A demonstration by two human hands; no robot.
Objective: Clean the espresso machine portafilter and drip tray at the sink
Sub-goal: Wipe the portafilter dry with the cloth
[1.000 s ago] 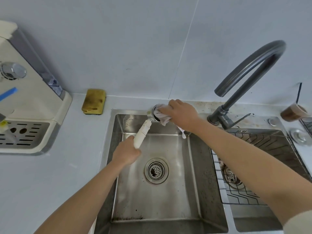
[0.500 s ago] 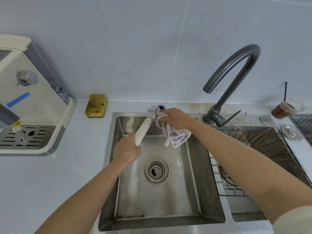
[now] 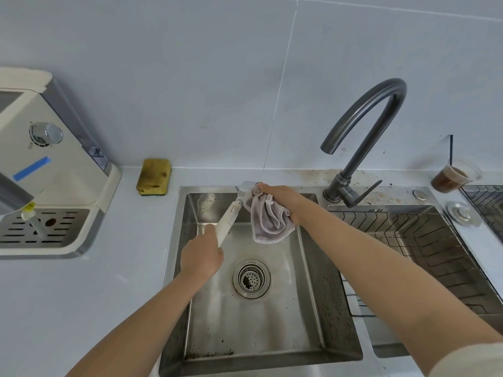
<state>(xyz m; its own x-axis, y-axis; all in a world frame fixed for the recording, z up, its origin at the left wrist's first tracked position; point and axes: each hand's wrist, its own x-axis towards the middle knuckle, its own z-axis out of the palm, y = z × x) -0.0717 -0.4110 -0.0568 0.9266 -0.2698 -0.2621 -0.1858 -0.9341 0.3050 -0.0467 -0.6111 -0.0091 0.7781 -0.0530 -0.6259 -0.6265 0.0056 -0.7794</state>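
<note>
— How many hands?
— Two: a left hand (image 3: pixel 201 255) and a right hand (image 3: pixel 280 198).
— And in them?
— One portafilter (image 3: pixel 228 220), one cloth (image 3: pixel 268 223).
— Below them?
— Two basins: a basin (image 3: pixel 258 327) under both hands with one drain (image 3: pixel 251 278), and a second basin (image 3: pixel 381 208) right of the right hand with one wire basket (image 3: pixel 435 254).
— Elsewhere?
— One tap (image 3: pixel 362 137) and one cup (image 3: pixel 451 179) beyond the right hand. One sponge (image 3: pixel 153 176) and one machine (image 3: pixel 54 164) with one drip tray (image 3: pixel 43 231), left of the left hand.

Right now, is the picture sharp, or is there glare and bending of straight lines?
Head view: soft even light, no hard shadows; mild glare on the sink floor; the wide lens tilts the tile seam; portafilter and cloth look slightly soft.
</note>
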